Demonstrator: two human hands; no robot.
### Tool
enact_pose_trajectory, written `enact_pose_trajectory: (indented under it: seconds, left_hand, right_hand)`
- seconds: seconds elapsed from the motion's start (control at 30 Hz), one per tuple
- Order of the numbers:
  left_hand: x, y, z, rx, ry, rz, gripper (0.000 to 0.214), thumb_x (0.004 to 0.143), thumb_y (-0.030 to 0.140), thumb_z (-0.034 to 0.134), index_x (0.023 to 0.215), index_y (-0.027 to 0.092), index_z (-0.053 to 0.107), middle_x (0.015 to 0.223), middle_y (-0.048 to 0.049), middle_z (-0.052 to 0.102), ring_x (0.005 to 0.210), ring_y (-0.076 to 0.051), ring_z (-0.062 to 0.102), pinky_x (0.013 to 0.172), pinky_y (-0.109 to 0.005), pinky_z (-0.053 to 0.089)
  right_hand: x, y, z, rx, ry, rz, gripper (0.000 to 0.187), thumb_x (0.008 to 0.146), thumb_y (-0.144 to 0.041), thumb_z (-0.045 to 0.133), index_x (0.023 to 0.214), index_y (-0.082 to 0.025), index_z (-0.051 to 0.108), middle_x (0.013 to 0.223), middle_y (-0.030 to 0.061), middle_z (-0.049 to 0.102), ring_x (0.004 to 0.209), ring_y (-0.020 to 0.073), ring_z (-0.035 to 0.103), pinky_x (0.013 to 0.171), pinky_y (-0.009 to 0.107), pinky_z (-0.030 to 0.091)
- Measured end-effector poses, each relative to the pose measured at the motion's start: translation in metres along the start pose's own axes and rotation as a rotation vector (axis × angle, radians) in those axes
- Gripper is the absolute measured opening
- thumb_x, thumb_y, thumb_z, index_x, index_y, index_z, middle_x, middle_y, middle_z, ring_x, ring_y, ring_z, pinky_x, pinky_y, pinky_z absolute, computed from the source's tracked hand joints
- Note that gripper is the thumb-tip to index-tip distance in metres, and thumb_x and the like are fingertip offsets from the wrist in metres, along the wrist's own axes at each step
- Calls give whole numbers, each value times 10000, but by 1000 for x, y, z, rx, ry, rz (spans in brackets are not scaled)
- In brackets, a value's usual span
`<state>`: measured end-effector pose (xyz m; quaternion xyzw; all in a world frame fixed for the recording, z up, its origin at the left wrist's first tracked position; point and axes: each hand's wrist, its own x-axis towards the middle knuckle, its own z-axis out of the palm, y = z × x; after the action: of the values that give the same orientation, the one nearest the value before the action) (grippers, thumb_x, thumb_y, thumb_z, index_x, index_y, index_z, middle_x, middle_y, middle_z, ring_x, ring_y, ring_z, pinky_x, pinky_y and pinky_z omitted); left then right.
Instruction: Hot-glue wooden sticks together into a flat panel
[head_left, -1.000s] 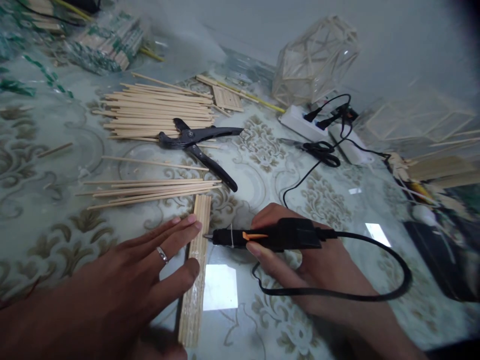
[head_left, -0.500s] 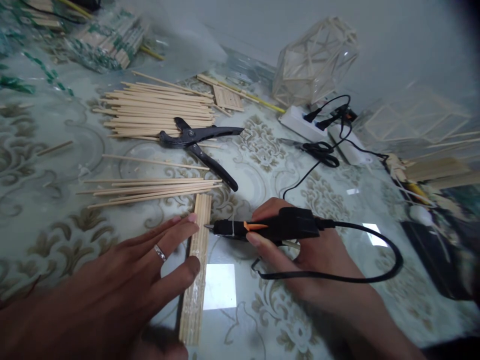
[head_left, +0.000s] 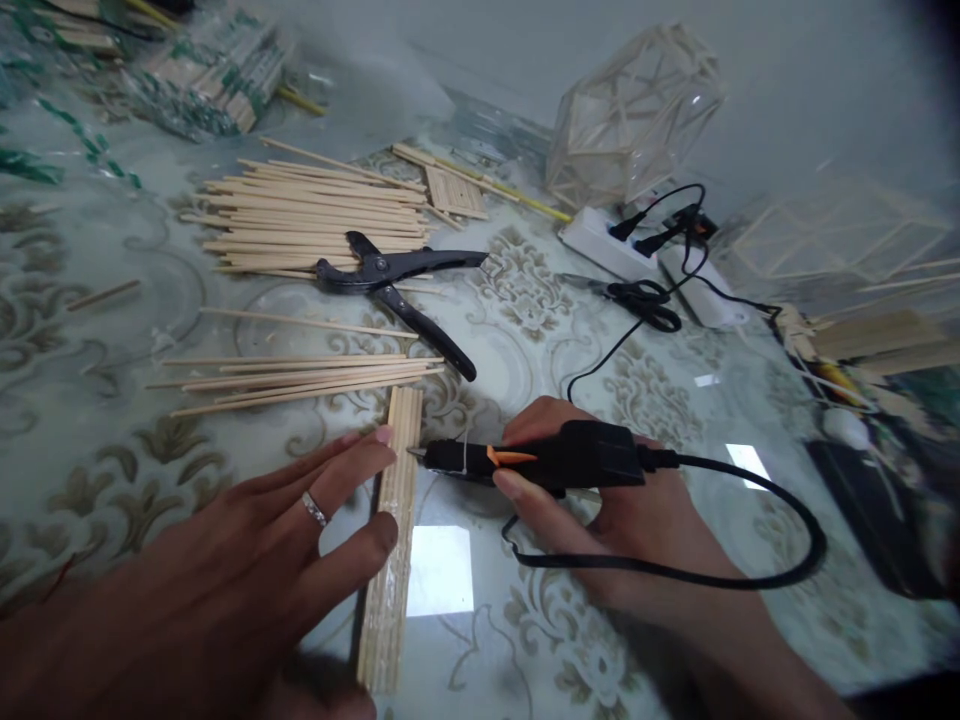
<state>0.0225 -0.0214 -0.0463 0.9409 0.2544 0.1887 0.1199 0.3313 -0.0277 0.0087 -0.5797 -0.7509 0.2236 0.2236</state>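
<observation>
My left hand (head_left: 247, 560) lies flat with fingers stretched out, pressing on the left edge of a narrow panel of glued wooden sticks (head_left: 391, 540) on the table. A ring shows on one finger. My right hand (head_left: 600, 510) is closed on a black glue gun (head_left: 540, 465) with an orange trigger. Its tip touches the panel's right edge near the far end. A black cord (head_left: 675, 570) loops from the gun past my wrist.
Black pliers (head_left: 397, 285) lie beyond the panel, beside loose wooden sticks (head_left: 300, 375) and a larger stick pile (head_left: 315, 215). A stick-frame polyhedron (head_left: 637, 115), a white power strip (head_left: 607, 245) and black scissors (head_left: 645, 300) are at the back right. Stick packs (head_left: 217, 75) are far left.
The glue gun's tip has moved slightly toward the far end of the panel's edge. My left hand has stayed pressed on the panel.
</observation>
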Motion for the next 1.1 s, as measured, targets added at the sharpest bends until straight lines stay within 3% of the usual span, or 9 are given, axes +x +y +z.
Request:
enact_pose_trajectory:
  seconds: [0.17,0.7,1.0,1.1]
  left_hand:
    - [3,1,-3,18,9,20,700,751,561,838,1307,225,577,1717,-200,493,1503,-404,617,1060,-474,697]
    - [5,-3,-4,6,-45,42,706,759,538,822,1328,201,573,1673,-227,531,1526,-448,595,1043,-544,708]
    - [2,-1,-4,-87,-60,9,680,753,432,845,1340,218,576,1731,-185,501,1588,-433,539,1190,-532,647]
    - [0,-2,-4,-100,-69,-25,630,773,401,795,1343,231,588,1783,-124,448,1567,-447,559,1211,-527,633]
  right_hand:
    - [0,-3,-1,29,-37,-51,211,1027,-272,663,843,-269,560,823,-16,703,684,189,677,582,351,495]
    - [0,-9,-12,57,-171,-28,154,1027,-270,648,876,-239,638,768,-7,671,641,185,631,572,344,488]
    - [-3,-7,-14,133,-261,-68,151,998,-268,698,878,-268,605,776,-24,663,634,183,639,591,331,511]
    - [-3,-6,-14,176,-285,-87,150,980,-193,685,889,-269,593,788,-29,671,629,165,649,597,316,504]
